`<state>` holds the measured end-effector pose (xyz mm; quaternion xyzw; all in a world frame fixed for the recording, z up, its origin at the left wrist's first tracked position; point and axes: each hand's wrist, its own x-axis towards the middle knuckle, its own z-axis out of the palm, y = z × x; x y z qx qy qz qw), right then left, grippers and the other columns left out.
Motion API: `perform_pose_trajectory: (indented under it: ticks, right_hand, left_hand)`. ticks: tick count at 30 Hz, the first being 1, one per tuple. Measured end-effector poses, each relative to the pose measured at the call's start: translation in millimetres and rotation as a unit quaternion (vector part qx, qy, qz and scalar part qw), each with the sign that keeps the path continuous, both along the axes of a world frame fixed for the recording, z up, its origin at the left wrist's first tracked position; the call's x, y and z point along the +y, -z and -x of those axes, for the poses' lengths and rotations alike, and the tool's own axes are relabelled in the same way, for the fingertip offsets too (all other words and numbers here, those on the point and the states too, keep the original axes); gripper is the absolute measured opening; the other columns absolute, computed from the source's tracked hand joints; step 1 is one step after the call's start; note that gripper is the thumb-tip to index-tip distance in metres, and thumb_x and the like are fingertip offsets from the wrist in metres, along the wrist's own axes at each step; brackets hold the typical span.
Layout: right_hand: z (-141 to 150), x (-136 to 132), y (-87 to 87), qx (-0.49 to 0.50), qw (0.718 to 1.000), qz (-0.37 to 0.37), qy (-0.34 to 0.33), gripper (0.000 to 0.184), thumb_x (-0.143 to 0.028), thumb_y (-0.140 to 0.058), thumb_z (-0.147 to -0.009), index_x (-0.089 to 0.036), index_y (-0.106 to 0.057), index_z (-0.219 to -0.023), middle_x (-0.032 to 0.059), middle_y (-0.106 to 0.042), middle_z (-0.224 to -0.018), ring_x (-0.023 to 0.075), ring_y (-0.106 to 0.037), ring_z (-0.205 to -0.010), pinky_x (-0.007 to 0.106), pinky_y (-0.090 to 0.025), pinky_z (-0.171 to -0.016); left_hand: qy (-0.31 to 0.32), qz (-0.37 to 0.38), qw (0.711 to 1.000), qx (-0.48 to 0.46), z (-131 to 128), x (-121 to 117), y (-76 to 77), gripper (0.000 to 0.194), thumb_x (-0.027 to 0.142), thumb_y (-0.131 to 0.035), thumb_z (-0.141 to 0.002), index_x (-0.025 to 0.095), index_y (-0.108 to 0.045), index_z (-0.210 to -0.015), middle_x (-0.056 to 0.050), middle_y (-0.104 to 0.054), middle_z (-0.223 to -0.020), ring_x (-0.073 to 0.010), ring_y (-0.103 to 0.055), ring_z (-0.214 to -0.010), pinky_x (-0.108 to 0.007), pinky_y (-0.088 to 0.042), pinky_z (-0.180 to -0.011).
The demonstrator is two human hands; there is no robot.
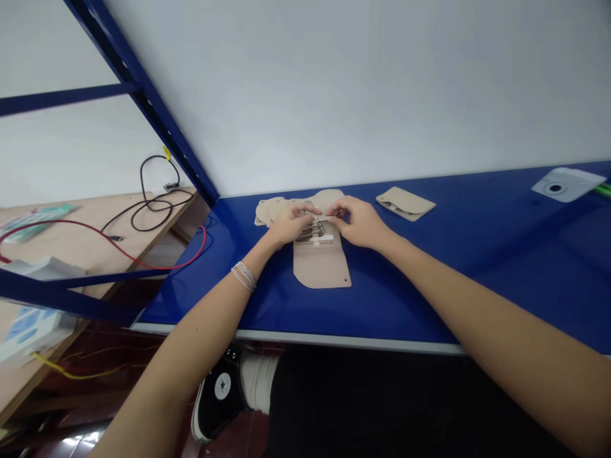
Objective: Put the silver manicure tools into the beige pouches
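Note:
An unfolded beige manicure case (321,267) lies on the blue table, its lower flap toward me. Several slim metal tools (317,240) sit across its middle under a white band. My right hand (360,221) is over the case's right side, thumb and fingers pinched on a small silver tool (325,218). From the left, my left hand (292,224) reaches over the case with fingers curled close to that tool's other end; what they grip is partly hidden. Beside the left hand, several beige cases (270,210) lie overlapping.
A folded beige case (405,203) lies right of my hands. A clear plastic pouch (566,184) with a dark round spot is at the far right. Blue shelf posts (157,108) rise at left, by a wooden table with cables (157,207) and a power strip (35,331).

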<state>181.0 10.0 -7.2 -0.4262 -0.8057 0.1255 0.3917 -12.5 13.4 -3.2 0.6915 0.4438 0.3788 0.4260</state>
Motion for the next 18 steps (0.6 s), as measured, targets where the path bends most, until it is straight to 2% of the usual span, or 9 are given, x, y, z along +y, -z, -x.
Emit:
perform_pose_trajectory:
  ticks: [8, 13, 18]
  right_hand:
    - [-3.5, 3.1, 0.9, -0.045, 0.999, -0.003, -0.001, 0.021, -0.018, -0.059, -0.079, -0.021, -0.075, -0.091, 0.0058, -0.069, -0.088, 0.0207, -0.06, -0.079, 0.035, -0.047, -0.077]
    - [-3.3, 1.7, -1.3, -0.064, 0.998, -0.028, 0.004, 0.022, -0.017, -0.058, -0.077, -0.022, -0.076, -0.09, 0.0062, -0.069, -0.088, 0.0229, -0.059, -0.081, 0.037, -0.047, -0.078]
    - [-1.4, -1.3, -1.4, -0.043, 0.998, -0.05, -0.013, 0.023, -0.014, -0.057, -0.076, -0.019, -0.076, -0.088, 0.0079, -0.068, -0.09, 0.0234, -0.06, -0.083, 0.037, -0.047, -0.079]
  left_hand:
    - [-0.005, 0.027, 1.0, -0.009, 0.6, 0.6, 1.0, 0.023, 0.021, -0.057, -0.073, 0.013, -0.066, -0.093, 0.004, -0.042, -0.052, -0.0079, -0.037, -0.047, -0.022, -0.03, -0.049]
    - [-0.011, 0.015, 1.0, 0.012, -0.6, -3.0, -2.7, 0.024, 0.02, -0.057, -0.073, 0.013, -0.066, -0.094, 0.004, -0.045, -0.054, -0.0083, -0.039, -0.049, -0.022, -0.031, -0.051]
    - [-0.01, 0.006, 1.0, 0.023, 0.1, -4.0, -2.5, 0.024, 0.02, -0.057, -0.074, 0.013, -0.067, -0.095, 0.003, -0.049, -0.056, -0.0089, -0.042, -0.05, -0.022, -0.032, -0.052]
